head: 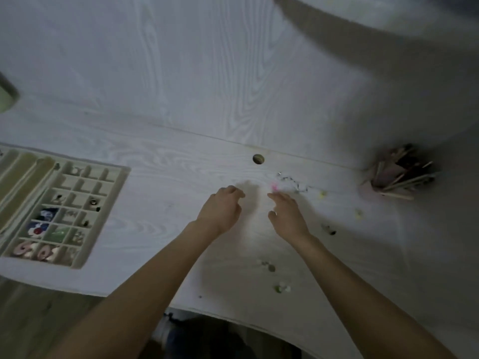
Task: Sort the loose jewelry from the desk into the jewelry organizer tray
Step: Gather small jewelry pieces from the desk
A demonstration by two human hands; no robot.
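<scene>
One beige organizer tray with a grid of small compartments [118,193] lies at the left of the pale wood-grain surface [181,112], several cells already holding coloured pieces; loose pieces lie scattered at my right: one thin dark chain [293,181], one small pink piece [274,187], about five pale or greenish bits, too blurred to name; one pinkish cup of sticks [399,172] stands far right; my left hand [221,211] hovers with fingers loosely curled, its grip holding nothing; my right hand [286,215] reaches with fingers stretched, tips just beside the pink piece, grip apart.
</scene>
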